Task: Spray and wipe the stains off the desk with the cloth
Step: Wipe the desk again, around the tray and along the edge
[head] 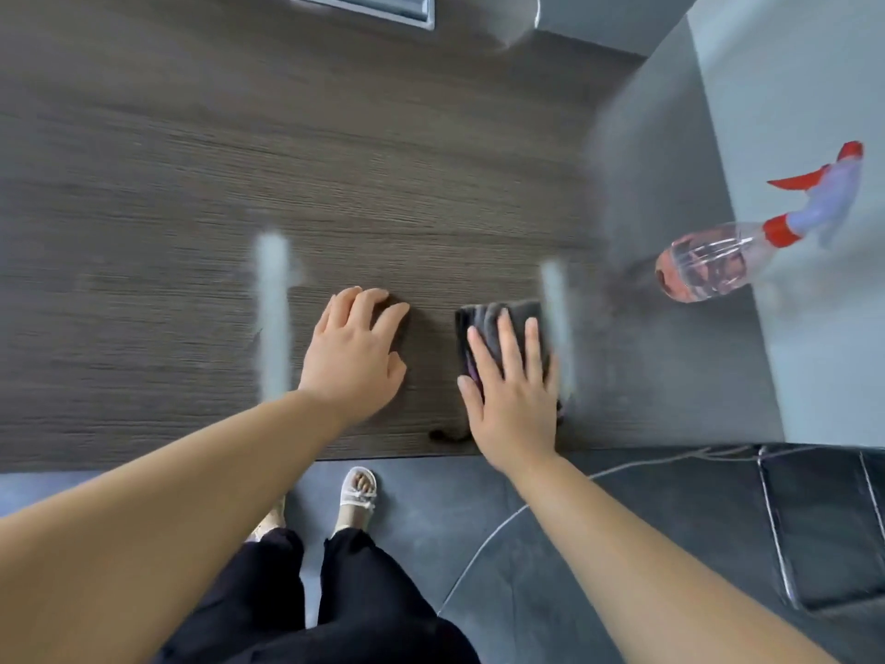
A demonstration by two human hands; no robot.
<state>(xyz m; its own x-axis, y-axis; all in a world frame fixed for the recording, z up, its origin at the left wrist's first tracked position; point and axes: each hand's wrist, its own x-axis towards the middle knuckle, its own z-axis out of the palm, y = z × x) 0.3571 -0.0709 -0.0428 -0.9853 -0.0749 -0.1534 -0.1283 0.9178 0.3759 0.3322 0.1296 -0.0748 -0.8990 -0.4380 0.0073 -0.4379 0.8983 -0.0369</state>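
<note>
Dark wood-grain worktop (191,184): I see right hand (515,390) pressing flat on grey cloth (498,328) to wipe; left hand (354,352) braces, fingers relaxed, empty. Spray bottle (709,266) parked aside, right.

At the bottom centre of the frame you can see black trousers (364,606) and, just above them, a pair of white sandals (358,496) standing on a dark grey floor (431,491). To their right a thin white cable (493,529) curves across that floor towards the lower right, where a black padded seat (823,524) with stitched seams fills the corner. Along the top edge, left of centre, you have a silver-framed panel (373,7), cut off by the frame.
</note>
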